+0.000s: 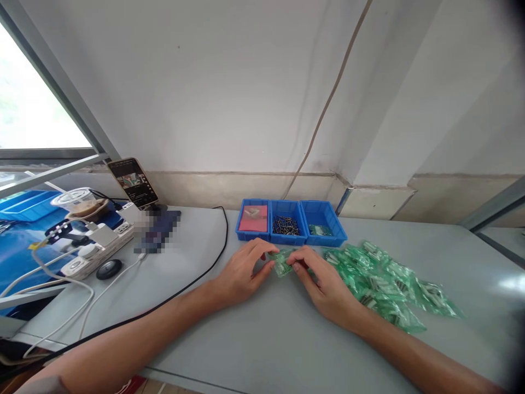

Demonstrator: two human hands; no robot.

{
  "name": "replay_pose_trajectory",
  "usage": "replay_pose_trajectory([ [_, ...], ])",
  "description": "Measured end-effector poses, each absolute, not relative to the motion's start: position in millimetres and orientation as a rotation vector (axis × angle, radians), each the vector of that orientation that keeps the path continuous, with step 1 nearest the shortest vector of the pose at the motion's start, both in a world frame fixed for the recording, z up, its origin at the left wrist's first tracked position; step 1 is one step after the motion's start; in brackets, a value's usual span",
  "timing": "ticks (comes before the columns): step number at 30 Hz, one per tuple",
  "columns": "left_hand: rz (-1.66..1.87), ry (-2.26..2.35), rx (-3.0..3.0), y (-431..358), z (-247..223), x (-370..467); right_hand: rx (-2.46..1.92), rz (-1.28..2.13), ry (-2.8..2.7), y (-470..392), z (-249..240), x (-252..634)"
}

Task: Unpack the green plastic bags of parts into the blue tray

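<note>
Between my two hands, just above the grey table, is a small green plastic bag [282,264]. My left hand [245,269] pinches its left side between thumb and fingers. On its right side, my right hand [320,278] grips the bag with thumb and forefinger. What the bag contains is too small to make out. Right behind my hands stand three joined blue bins: the left bin [238,235] holds a pink piece, the middle bin [287,239] holds many screws, and the right bin [333,238] holds a few small green packets.
A heap of green plastic bags [381,282] with metal-looking parts lies right of my right hand. A black cable [197,285] crosses the table at left. Further left are a propped phone [133,183], a power strip [98,254] and a lidded cup [76,201].
</note>
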State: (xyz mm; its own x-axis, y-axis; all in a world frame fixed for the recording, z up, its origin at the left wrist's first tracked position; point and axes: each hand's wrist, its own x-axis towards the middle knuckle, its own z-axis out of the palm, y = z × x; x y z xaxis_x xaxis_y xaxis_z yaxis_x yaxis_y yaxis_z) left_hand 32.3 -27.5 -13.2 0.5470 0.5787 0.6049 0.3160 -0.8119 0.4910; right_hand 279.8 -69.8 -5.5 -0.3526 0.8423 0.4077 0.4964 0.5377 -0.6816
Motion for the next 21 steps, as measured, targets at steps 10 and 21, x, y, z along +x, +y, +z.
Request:
replay_pose_trajectory([
  [10, 1.104, 0.710, 2.460, -27.5, -12.2, 33.2, -1.094, 0.563, -2.009, -71.7, -3.1, 278.9],
  [21, 1.105, 0.731, 2.514, -27.1, -7.6, 32.7, -1.046, 0.488, -2.063, -68.4, -3.0, 279.8],
])
